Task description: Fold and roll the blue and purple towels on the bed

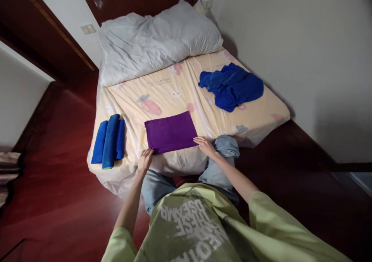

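A purple towel (171,132) lies folded flat into a rectangle near the front edge of the mattress (174,87). My left hand (144,160) rests at the towel's near left corner with fingers stretched forward, touching its edge. My right hand (205,144) lies flat at the near right corner, fingers spread onto the cloth. Neither hand grips anything.
Rolled blue towels (109,141) lie side by side at the mattress's left front. A crumpled blue cloth (232,85) sits at the right. A white duvet (157,41) is bunched at the head. Dark red wooden floor (52,184) surrounds the bed; a white wall (305,52) is on the right.
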Demonstrator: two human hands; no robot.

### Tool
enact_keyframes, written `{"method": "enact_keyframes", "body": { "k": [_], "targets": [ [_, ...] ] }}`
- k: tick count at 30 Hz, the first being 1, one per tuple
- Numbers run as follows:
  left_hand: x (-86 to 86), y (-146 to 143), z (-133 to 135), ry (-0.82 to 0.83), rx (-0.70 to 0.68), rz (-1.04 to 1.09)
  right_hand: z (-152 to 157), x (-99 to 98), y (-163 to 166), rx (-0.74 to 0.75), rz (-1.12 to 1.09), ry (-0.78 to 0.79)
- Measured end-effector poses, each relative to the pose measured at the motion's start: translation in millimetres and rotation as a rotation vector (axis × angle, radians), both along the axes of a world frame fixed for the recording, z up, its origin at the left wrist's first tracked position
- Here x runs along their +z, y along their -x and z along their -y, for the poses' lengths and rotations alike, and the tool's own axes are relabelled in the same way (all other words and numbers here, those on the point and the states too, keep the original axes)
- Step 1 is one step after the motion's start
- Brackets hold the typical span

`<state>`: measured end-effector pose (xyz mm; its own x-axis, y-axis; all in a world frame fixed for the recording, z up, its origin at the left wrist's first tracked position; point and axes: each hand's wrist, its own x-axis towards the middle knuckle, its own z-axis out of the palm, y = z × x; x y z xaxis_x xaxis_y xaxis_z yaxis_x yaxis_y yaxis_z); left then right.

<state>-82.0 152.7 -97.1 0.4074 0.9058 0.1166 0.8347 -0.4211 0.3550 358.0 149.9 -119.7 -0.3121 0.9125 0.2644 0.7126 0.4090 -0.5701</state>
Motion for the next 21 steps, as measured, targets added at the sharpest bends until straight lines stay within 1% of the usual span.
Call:
{"method": "enact_keyframes", "body": {
  "k": [4, 6, 11, 14, 18, 21],
  "targets": [
    [-8.0, -10, -4, 0.030, 0.123, 0.243, 2, -9.7, 7, -0.129, -0.165, 0.015],
    [-10.0, -12, -6, 0.041, 0.182, 0.341, 1, -11.2, 8, -0.163, -0.234, 0.026],
    [-6.9, -11, -10, 0.140, 0.270, 0.475, -6, -15.0, 6, -0.240, -0.367, 0.087],
    [-2.6, -12, -15, 0.161, 0.335, 0.511, -15, -18.4, 8, -0.326, -0.420, 0.134],
    [0.5, -16, -25, 0.126, 0.439, 0.447, -31, -21.1, 12, -0.455, -0.427, 0.152],
    [-0.3, -19, -33, 0.088, 0.498, 0.404, -41, -21.6, 14, -0.474, -0.414, 0.163]
  ]
}}
